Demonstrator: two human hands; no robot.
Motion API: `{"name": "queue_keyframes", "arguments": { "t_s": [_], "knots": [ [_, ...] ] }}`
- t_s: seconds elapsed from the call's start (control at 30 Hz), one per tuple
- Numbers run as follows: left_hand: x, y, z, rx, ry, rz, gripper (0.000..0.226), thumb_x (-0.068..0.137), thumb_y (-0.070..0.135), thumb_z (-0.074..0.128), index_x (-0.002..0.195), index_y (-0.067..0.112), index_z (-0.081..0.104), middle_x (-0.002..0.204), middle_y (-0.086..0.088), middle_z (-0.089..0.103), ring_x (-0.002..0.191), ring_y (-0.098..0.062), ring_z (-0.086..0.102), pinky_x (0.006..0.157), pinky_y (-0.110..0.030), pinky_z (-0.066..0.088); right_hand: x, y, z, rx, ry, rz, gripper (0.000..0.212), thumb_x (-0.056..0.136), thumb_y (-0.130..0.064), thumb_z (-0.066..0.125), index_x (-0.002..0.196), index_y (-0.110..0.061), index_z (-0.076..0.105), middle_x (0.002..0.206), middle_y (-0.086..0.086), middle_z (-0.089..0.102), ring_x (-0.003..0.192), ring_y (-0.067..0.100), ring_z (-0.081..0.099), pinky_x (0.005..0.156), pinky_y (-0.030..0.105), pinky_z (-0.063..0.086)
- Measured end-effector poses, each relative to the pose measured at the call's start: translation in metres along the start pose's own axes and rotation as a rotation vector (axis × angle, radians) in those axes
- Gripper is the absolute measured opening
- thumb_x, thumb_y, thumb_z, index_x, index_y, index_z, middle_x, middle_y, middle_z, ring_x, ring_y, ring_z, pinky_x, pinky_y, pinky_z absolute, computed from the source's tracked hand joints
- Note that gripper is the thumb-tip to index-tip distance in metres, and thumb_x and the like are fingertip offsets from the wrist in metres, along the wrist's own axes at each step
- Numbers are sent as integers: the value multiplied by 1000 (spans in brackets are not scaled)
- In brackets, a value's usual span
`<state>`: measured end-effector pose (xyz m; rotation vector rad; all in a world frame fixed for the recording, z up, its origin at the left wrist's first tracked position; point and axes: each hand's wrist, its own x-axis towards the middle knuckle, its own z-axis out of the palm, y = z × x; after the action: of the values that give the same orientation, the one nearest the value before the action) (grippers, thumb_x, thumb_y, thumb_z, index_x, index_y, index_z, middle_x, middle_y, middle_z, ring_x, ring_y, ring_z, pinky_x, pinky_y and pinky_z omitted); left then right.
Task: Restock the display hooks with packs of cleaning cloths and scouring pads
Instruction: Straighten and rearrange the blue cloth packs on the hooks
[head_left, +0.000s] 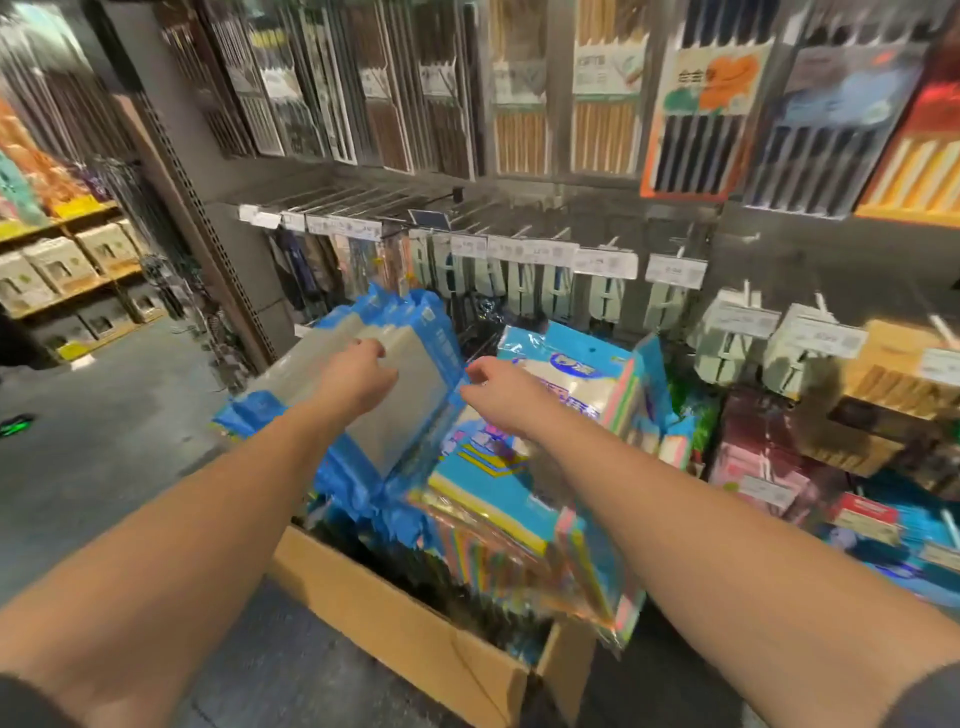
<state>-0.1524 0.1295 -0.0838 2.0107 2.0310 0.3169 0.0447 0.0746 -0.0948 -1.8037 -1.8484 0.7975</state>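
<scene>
Grey metal racking (597, 182) fills the aisle wall, hung above with long packs of chopsticks (519, 88) and lower down with a row of bare display hooks (363, 200) carrying price tags (605, 261). Below stands a cardboard box (395, 618), open and crammed with stock, on the concrete floor (104, 441).

Leaning out of the box on the left is a thick bundle of blue-edged cloth packs (395, 410) with grey cloth showing through the wrap; beside it to the right lie flatter packs of coloured scouring pads (498, 499), and more blue packs (576, 374) hang or lean just behind.

The left hand (358, 379) rests over the top of the cloth bundle, its fingers curled over the upper edge and gripping it. The right hand (504, 395) is at the bundle's right edge, its fingers bent and seemingly pinching the wrapper there — blur keeps me from telling how firm that pinch is.

The step in hand looks like separating a pack from the bundle to hang it. Done well, the left hand should steady the stack while the right peels a single pack free by its header, finds the punched hole, and threads it squarely onto a free hook — label facing outward, pushed to the back so later packs fit in front.
</scene>
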Motion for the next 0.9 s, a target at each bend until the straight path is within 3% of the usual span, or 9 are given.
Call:
{"name": "queue_keyframes", "arguments": {
  "t_s": [0.17, 0.27, 0.33, 0.43, 0.57, 0.67, 0.77, 0.83, 0.9],
  "knots": [
    [72, -35, -2, 74, -133, -35, 62, 96, 35, 54, 148, 6, 41, 153, -20, 40, 135, -38, 45, 108, -42, 41, 72, -31, 58, 91, -74, 179, 43, 98, -29, 52, 138, -13, 52, 142, 9, 54, 127, 26, 52, 99, 28, 40],
    [107, -51, 8, 118, -227, 9, 60, 87, 47, 50, 132, 7, 55, 137, -19, 57, 123, -36, 53, 99, -39, 44, 105, -37, 103, 159, -90, 288, 45, 99, -28, 51, 141, -11, 50, 135, 12, 54, 121, 28, 53, 91, 29, 44],
    [119, -55, 10, 116, -257, 70, 54, 91, 48, 52, 126, 7, 59, 129, -16, 62, 117, -34, 57, 93, -36, 43, 120, -40, 127, 207, -102, 349, 47, 102, -25, 47, 146, -10, 44, 141, 15, 48, 127, 30, 49, 98, 31, 43],
    [133, -62, 16, 124, -235, 113, 64, 91, 55, 57, 131, 5, 58, 133, -16, 61, 123, -33, 56, 98, -36, 42, 136, -41, 156, 377, 33, 491, 52, 96, -31, 50, 143, -9, 46, 142, 17, 49, 134, 33, 46, 109, 35, 37],
    [145, -63, 21, 75, -296, 138, 63, 91, 55, 58, 131, 6, 59, 137, -15, 58, 130, -34, 51, 103, -37, 39, 166, -8, 195, 454, 166, 551, 70, 71, -52, 44, 130, -18, 58, 131, 19, 52, 120, 34, 54, 100, 38, 43],
    [150, -58, 26, 4, -353, 115, 76, 88, 57, 61, 142, 5, 49, 146, -15, 49, 138, -35, 42, 113, -39, 37, 158, -16, 196, 502, 228, 586, 41, 99, -31, 44, 135, -15, 54, 124, 17, 53, 103, 26, 53, 81, 28, 41],
    [142, -52, 31, -72, -391, 91, 100, 86, 55, 67, 154, 0, 19, 157, -18, 31, 145, -35, 31, 115, -39, 31, 162, 5, 207, 613, 262, 599, 49, 87, -51, 45, 130, -31, 57, 132, 16, 56, 104, 25, 57, 80, 27, 46],
    [135, -46, 34, -199, -436, 88, 102, 89, 44, 69, 154, -2, 6, 150, -18, 39, 132, -33, 47, 104, -39, 43, 150, -5, 205, 712, 280, 616, 40, 89, -51, 47, 122, -30, 59, 126, 13, 60, 97, 24, 59, 66, 22, 46],
    [129, -42, 34, -306, -460, 72, 94, 91, 35, 70, 151, 1, 6, 129, -16, 54, 100, -28, 58, 81, -37, 49, 133, -37, 193, 762, 313, 646, 33, 105, -35, 39, 130, -21, 55, 125, 16, 62, 96, 22, 57, 61, 24, 41]
  ]
}}
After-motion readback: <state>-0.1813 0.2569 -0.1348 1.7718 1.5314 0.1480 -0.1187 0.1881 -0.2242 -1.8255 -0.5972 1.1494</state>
